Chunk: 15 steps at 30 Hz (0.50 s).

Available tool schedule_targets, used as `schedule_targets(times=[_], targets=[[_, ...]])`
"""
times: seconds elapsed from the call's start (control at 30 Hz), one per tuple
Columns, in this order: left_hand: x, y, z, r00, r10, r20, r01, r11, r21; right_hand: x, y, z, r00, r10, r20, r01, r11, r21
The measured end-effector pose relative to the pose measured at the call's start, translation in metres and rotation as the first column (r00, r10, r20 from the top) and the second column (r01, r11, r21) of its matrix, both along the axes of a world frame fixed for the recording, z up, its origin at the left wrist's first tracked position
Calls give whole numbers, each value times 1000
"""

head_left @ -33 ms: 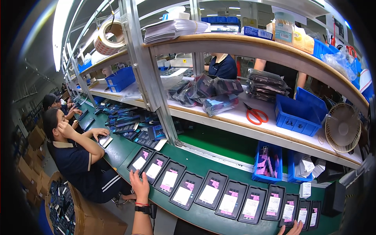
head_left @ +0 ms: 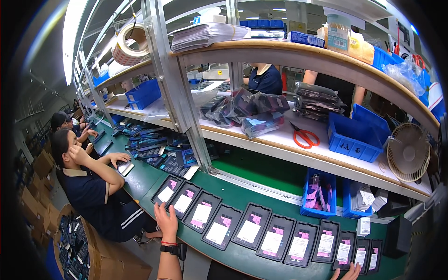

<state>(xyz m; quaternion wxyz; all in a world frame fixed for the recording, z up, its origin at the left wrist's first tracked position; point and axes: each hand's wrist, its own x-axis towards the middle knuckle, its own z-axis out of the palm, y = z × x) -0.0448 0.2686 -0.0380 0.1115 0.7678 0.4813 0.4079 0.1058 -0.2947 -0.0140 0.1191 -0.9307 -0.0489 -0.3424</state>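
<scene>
Left hand (head_left: 166, 222) flat, fingers apart, at the green belt (head_left: 242, 254) edge beside the black trays (head_left: 201, 215) — right hand (head_left: 346, 272) barely visible, grip unclear — next move likely needs a reach to a tray.

Left hand (head_left: 166, 221) raised from lower edge, palm down, fingers extended, band at wrist. Right hand (head_left: 347, 272) barely in view, fingertips only

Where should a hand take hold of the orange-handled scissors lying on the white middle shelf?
Grip the orange-handled scissors by the two orange loops, coming from the front edge of the white middle shelf. They lie flat, handles toward the person, dark blades pointing back toward the bagged goods, so the loops are probably the nearest, safest part.
</scene>
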Motion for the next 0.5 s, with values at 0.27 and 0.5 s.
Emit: schedule_targets(times=[0.27, 0.5], targets=[[2, 8, 1, 1000, 15, -6, -14, 999, 36, 3, 6, 1, 999, 19, -42, -18, 999, 39], [4, 8, 2, 1000, 12, -11, -12, 1000, 18, 4, 4, -1, 998, 13, -59, -10, 999, 46]])
